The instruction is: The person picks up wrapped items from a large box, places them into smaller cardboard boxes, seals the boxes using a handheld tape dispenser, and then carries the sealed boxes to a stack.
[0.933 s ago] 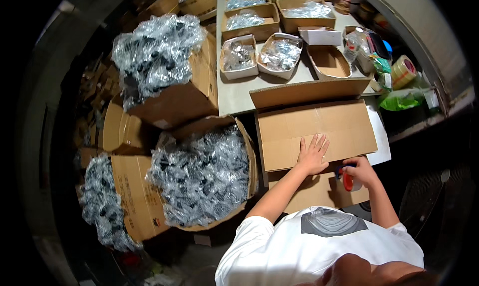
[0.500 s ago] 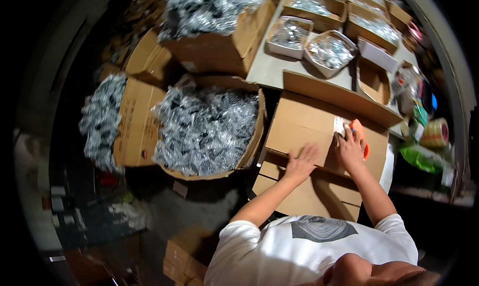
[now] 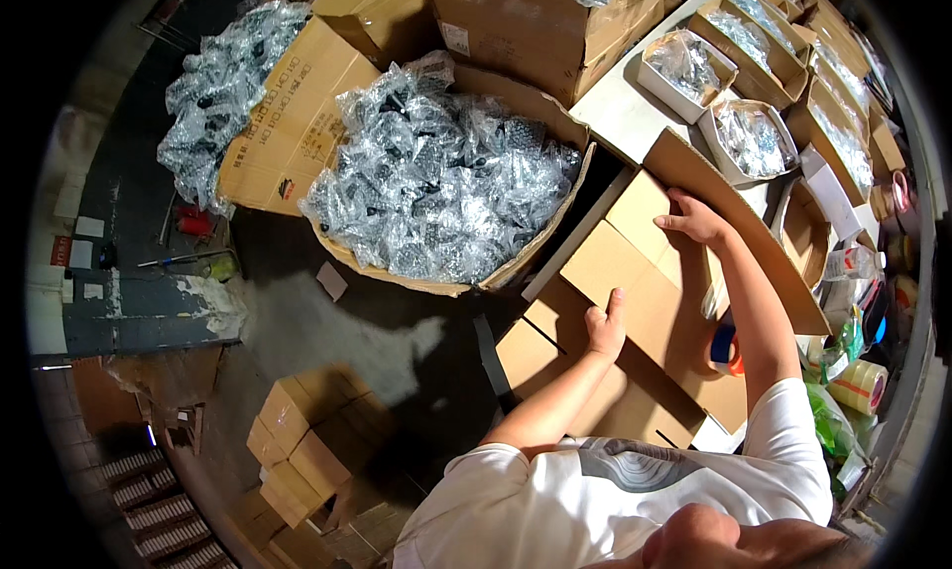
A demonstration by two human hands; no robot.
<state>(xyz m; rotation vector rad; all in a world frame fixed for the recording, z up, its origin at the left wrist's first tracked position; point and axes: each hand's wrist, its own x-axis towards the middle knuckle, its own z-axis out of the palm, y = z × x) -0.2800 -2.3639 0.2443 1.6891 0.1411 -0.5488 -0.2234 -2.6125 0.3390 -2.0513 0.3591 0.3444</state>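
Note:
A brown cardboard box (image 3: 645, 291) lies in front of me, its far flap (image 3: 754, 237) standing up. My left hand (image 3: 605, 333) is at the box's near panels, thumb raised and the other fingers curled, partly hidden at the cardboard edge. Against the inside of the far flap, my right hand (image 3: 697, 220) holds the box near its upper corner, thumb apart from the fingers. An orange and blue tape dispenser (image 3: 727, 351) rests on the box beside my right forearm. A strip of clear tape (image 3: 711, 289) shows on the cardboard.
On the left stands a large open carton (image 3: 585, 177) full of bubble-wrapped items (image 3: 436, 192). Small white trays (image 3: 729, 78) and cardboard boxes of wrapped parts fill the table (image 3: 617, 108) behind. Tape rolls (image 3: 858, 385) lie at the right. Stacked cartons (image 3: 307, 450) stand on the floor.
My right hand has left the tape dispenser and moved to the far flap. My left hand has gone from lying flat to curling at the cardboard edge. The view has turned.

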